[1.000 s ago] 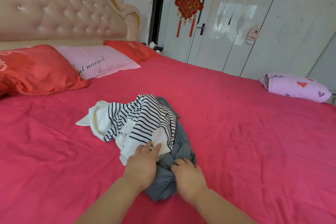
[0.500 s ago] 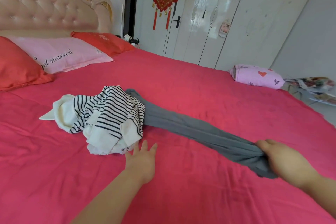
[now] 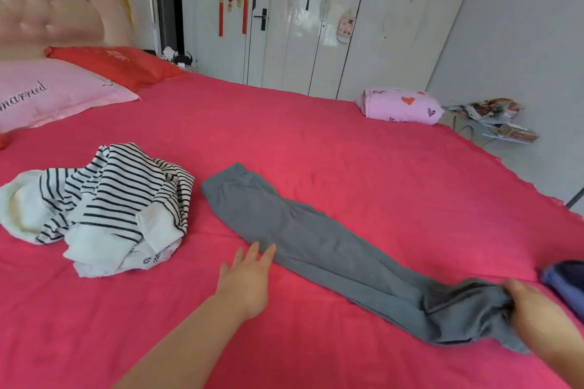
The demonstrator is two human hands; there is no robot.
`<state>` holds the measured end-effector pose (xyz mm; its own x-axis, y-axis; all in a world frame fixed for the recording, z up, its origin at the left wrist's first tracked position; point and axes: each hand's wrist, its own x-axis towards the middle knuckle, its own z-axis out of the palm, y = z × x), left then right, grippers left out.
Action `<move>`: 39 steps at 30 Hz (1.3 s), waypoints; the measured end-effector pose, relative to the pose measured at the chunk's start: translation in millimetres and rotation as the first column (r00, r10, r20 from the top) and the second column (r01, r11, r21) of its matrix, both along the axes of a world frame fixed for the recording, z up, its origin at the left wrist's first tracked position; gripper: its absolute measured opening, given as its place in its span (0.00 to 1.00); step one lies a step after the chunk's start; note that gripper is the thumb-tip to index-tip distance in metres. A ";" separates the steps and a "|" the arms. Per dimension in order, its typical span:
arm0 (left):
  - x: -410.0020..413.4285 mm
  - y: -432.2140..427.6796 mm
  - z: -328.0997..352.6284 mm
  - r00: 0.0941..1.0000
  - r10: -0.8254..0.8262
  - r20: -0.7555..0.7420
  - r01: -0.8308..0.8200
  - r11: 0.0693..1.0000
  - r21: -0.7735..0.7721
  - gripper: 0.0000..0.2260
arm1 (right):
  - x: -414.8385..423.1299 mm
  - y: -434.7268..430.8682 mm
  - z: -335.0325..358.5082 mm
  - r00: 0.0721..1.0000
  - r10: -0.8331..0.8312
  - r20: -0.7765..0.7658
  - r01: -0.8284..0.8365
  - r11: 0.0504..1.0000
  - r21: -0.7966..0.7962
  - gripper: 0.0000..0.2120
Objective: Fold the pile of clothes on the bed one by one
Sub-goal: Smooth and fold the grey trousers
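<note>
Right hand [image 3: 537,309] grips the pants [image 3: 316,246] by one end, maybe to stretch them flat; left hand [image 3: 248,278] lies beside them, fingers loose.

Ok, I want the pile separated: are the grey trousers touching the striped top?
Apart. The head view shows a strip of red sheet between the striped top and the grey trousers.

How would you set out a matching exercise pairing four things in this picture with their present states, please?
Column A
1. grey trousers
2. striped top
3. left hand
4. right hand

Column B
a. crumpled in a heap
b. gripping the bunched end of the trousers
c. stretched out long and flat
d. open, fingers straight

Pairs: 1-c, 2-a, 3-d, 4-b
</note>
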<state>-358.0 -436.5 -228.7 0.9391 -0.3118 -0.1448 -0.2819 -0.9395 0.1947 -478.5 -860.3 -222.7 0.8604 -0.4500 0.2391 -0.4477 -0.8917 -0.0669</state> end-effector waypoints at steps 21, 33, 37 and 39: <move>95.8 -41.8 -53.7 0.898 -0.306 0.315 0.247 0.945 0.215 0.23 | 74.3 74.5 -62.2 0.820 0.557 -0.131 -0.572 0.806 -0.152 0.30; -71.3 -119.8 -16.9 0.765 -0.614 0.194 0.555 0.781 0.287 0.12 | -24.1 -81.1 -50.3 0.918 0.277 -0.285 -0.284 0.959 0.019 0.59; -65.0 -124.1 -2.9 0.802 -0.580 0.142 0.577 0.814 0.070 0.16 | -45.0 -86.0 -58.8 0.937 0.195 -0.289 -0.217 0.975 -0.046 0.39; -41.5 -105.2 0.7 0.860 -0.441 0.258 0.462 0.887 -0.024 0.20 | -43.5 -46.2 -43.4 0.909 0.158 -0.384 -0.189 0.981 -0.044 0.33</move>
<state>-399.4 -541.7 -228.1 0.6951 -0.7105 0.1097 -0.7186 -0.6816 0.1380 -522.0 -906.5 -266.2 0.9562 -0.2782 -0.0907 -0.2631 -0.9531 0.1493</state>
